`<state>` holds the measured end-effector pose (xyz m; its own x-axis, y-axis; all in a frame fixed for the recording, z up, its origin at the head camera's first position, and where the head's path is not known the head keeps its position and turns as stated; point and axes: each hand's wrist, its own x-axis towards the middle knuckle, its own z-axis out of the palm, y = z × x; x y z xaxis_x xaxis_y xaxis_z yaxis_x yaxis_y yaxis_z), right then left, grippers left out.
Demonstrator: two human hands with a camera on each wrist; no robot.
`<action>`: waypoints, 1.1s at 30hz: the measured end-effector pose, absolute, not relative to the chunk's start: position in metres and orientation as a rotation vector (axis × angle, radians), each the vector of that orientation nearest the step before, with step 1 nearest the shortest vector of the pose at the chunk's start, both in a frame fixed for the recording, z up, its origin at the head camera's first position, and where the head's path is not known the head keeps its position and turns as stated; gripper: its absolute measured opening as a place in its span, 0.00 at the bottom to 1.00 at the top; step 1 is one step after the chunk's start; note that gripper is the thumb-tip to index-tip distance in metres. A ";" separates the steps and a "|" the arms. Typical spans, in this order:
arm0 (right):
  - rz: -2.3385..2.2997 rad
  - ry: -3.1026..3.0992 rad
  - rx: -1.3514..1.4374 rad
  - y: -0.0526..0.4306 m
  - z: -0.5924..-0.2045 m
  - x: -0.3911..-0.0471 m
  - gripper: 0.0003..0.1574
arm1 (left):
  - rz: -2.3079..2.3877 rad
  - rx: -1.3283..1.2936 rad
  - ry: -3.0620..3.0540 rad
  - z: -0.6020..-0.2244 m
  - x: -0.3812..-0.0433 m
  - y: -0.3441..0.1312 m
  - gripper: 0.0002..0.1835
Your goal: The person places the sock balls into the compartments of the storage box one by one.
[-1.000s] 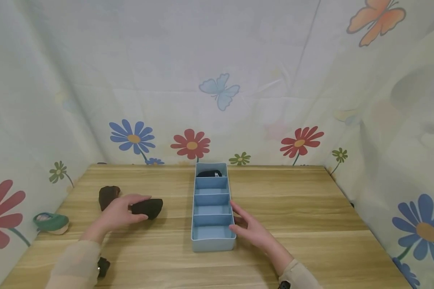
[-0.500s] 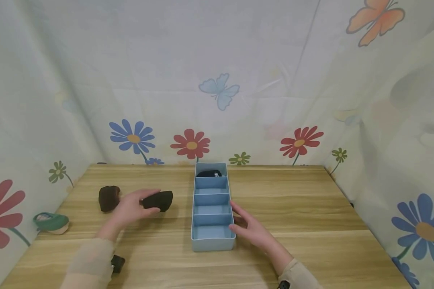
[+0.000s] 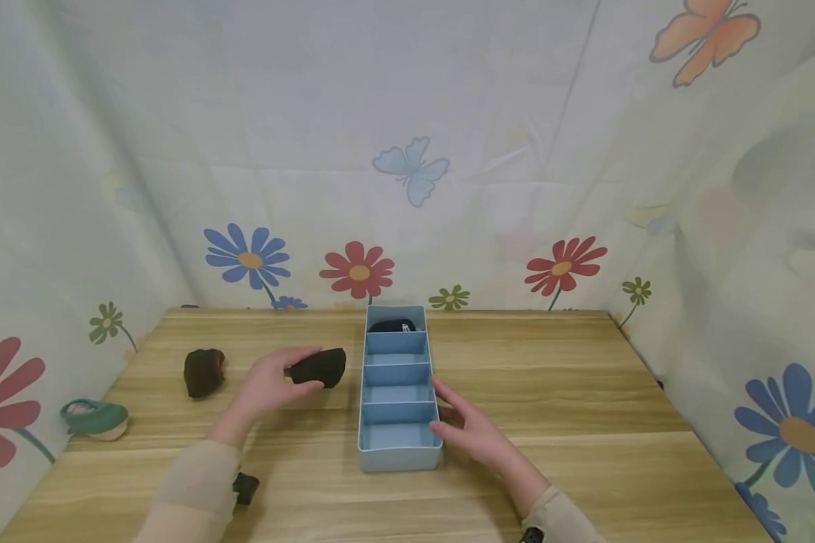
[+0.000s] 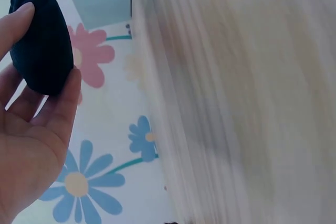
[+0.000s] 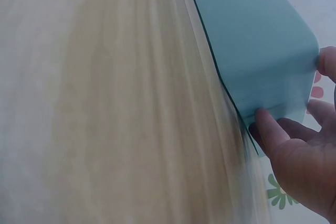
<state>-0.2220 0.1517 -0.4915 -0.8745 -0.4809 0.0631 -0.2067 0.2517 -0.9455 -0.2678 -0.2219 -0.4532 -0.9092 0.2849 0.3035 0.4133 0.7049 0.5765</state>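
Note:
A black rolled-up sock bundle [image 3: 320, 367] is in my left hand [image 3: 272, 385], pinched between thumb and fingertips just left of the organizer. In the left wrist view the dark bundle [image 4: 43, 40] shows whole, thumb on one side and fingers along the other. The light-blue organizer box [image 3: 401, 458] stands lengthwise on the table, divided into several compartments. Against its right wall rest the spread fingers of my right hand [image 3: 475, 431], touching near the front. The right wrist view has those fingertips [image 5: 266, 121] on the box's outer side. The farthest compartment holds another black bundle [image 3: 390, 326] with white marks.
To the left on the wooden table [image 3: 536, 377] lies a dark brown rolled bundle [image 3: 204, 372]. A green bundle with a beige end [image 3: 95, 418] sits by the left edge. Black devices are strapped at both wrists. Flower-printed cloth [image 3: 285, 188] encloses the table.
My left hand has carried the black sock bundle rightward and slightly away from me, closer to the organizer, uncovering the brown bundle fully. My right hand and the box have stayed put.

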 end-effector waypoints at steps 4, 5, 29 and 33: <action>-1.663 2.291 -0.648 0.152 -0.492 -0.222 0.45 | -0.992 -0.564 -2.701 -0.451 -0.270 -0.212 0.34; -1.663 2.291 -0.650 0.152 -0.492 -0.222 0.45 | -0.993 -0.563 -2.695 -0.450 -0.270 -0.210 0.34; -1.669 2.289 -0.621 0.151 -0.489 -0.221 0.46 | -1.081 -0.592 -2.680 -0.431 -0.282 -0.155 0.34; -1.668 2.288 -0.618 0.151 -0.488 -0.221 0.46 | -1.085 -0.574 -2.701 -0.427 -0.284 -0.144 0.36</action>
